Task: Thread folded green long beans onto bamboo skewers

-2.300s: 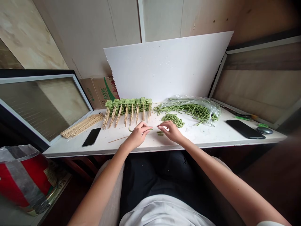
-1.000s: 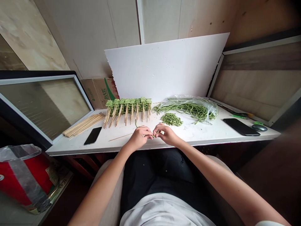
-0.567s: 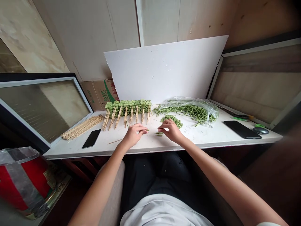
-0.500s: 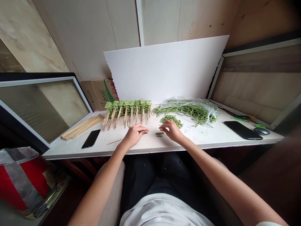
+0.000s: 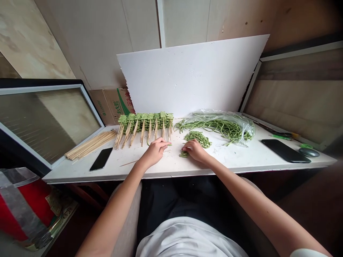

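My left hand (image 5: 154,151) rests on the white table (image 5: 241,159), its fingertips pinched on a long green bean whose end curls up behind it. My right hand (image 5: 195,150) is curled down over a few short cut bean pieces (image 5: 183,154) at its fingertips. A small heap of cut bean pieces (image 5: 198,137) lies just behind the right hand. Behind the left hand stands a row of finished bean skewers (image 5: 146,123). One loose bamboo skewer (image 5: 128,163) lies left of my left wrist.
A clear plastic bag of long green beans (image 5: 222,125) lies at the back right. A bundle of bare bamboo skewers (image 5: 91,144) and a black phone (image 5: 101,159) sit on the left. Another phone (image 5: 285,151) and a mouse (image 5: 308,152) are at the far right. A white foam board (image 5: 191,73) leans behind.
One second ago both hands met near the table's front edge on one bean. They have since moved apart, and the right hand has dropped onto the short pieces on the table.
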Demonstrator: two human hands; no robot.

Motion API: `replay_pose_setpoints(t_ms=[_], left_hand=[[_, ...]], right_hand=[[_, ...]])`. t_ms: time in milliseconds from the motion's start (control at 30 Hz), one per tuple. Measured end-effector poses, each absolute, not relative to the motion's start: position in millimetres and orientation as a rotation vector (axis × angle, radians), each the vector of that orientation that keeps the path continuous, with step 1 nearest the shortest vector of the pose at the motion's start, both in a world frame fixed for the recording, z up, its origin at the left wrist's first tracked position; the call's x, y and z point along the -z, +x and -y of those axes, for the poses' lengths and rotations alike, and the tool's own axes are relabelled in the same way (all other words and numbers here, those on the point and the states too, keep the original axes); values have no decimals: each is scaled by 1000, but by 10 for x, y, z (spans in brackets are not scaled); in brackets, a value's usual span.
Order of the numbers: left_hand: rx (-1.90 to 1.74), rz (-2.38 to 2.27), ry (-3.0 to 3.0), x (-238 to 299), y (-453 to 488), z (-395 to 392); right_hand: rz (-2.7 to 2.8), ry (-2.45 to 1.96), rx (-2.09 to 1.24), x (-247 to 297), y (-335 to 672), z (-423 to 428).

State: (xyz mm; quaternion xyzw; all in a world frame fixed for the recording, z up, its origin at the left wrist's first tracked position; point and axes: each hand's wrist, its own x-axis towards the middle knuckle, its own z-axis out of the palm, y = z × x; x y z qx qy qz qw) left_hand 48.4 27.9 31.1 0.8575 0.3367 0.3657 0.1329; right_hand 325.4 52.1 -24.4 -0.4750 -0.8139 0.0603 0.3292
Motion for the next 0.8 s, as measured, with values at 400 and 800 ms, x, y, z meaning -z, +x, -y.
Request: replay_pose_setpoints(t_ms=[400,800], left_hand=[[-1226,-878,2486,-291,618,-243],[-1169,-1106,2551,-332,638,-187]], right_hand=[[2011,-895,-546,-178,2968,-206],[1877,-747,-207,-182,2858,-139]])
